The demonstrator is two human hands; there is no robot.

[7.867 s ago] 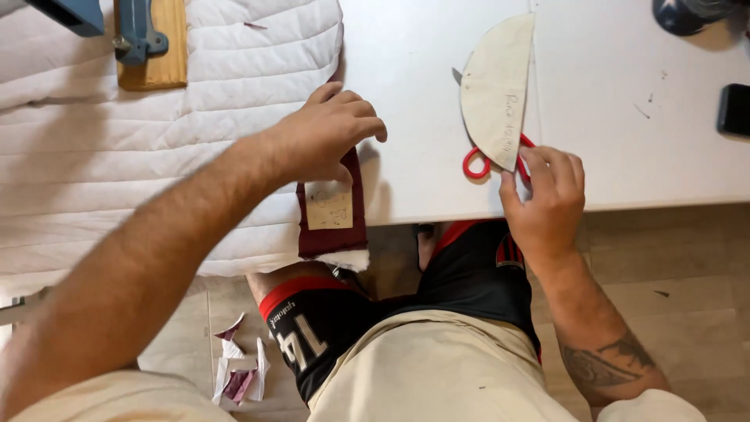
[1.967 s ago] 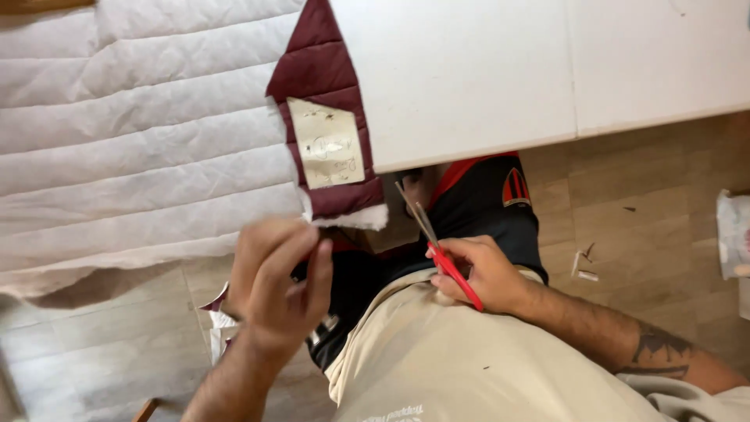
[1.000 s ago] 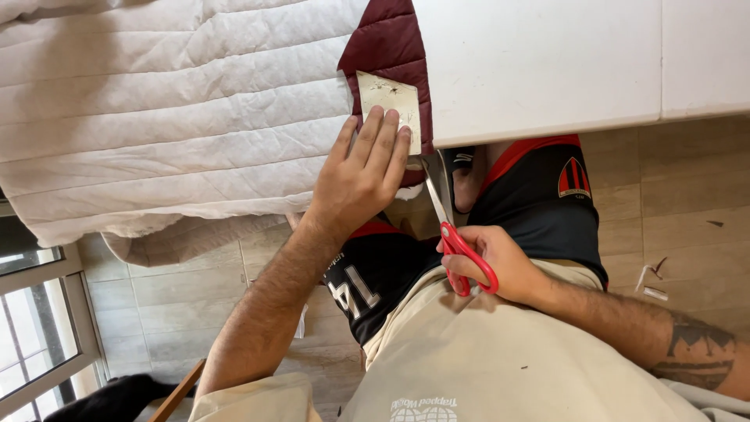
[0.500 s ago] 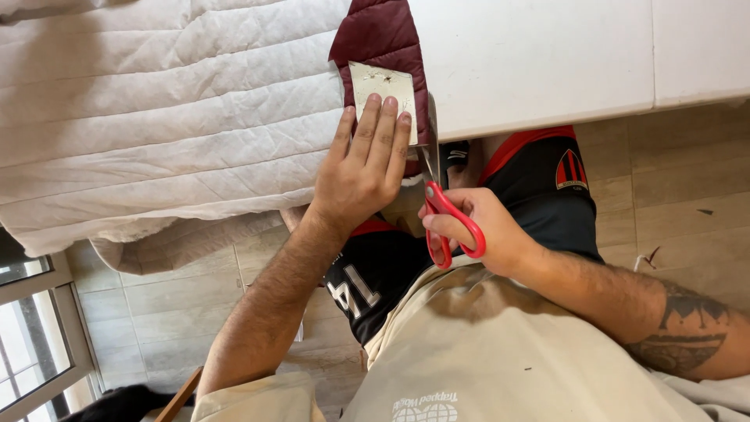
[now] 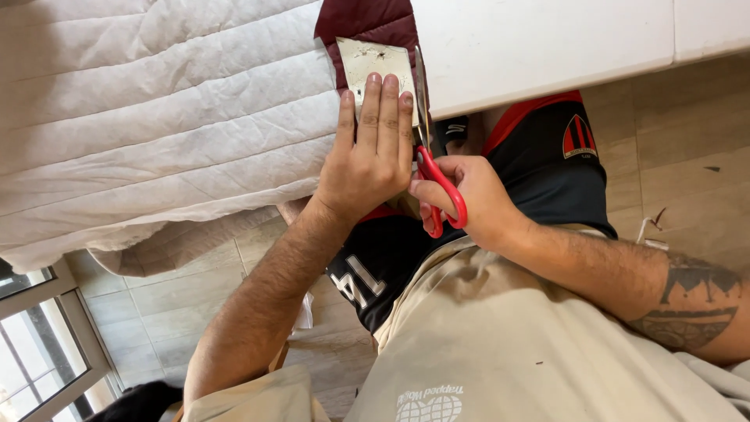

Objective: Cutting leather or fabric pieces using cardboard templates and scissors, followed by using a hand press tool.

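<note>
Bright, even daylight; soft shadows; sharp focus; slight edge distortion.

White table point(image 5: 547, 47) fills upper right; quilted sheet point(image 5: 156, 133) lies over its left part and hangs off the near edge. Fabric piece point(image 5: 367, 19) sits at the sheet's right border, card template point(image 5: 375, 61) on top of it. Left hand point(image 5: 367, 156) lies flat on the template's near end. Scissors point(image 5: 433, 164) run along the template's right edge, held by right hand point(image 5: 476, 199) just right of the left hand, off the table edge, above the lap.
</note>
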